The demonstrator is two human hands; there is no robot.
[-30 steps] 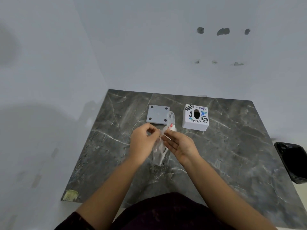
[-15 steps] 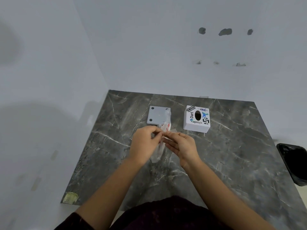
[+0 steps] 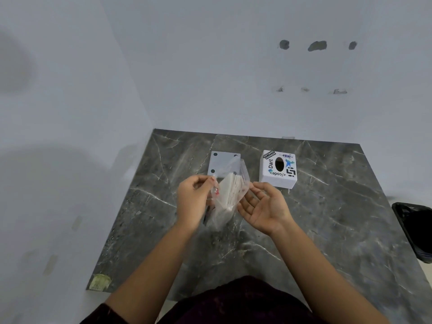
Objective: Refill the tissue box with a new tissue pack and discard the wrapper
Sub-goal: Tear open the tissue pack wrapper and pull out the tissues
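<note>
Your left hand (image 3: pixel 195 198) and right hand (image 3: pixel 264 206) each pinch the tissue pack (image 3: pixel 228 195) wrapper above the table (image 3: pixel 327 218), hiding part of the grey base plate (image 3: pixel 222 162); the tissue box (image 3: pixel 278 168) stands just right, bin (image 3: pixel 413 230) far right.

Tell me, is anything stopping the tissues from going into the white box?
Yes. The tissues still sit inside the clear wrapper, which the left hand and right hand are pulling open. The tissue box also rests opening-up on the table, apart from its grey base plate.
</note>
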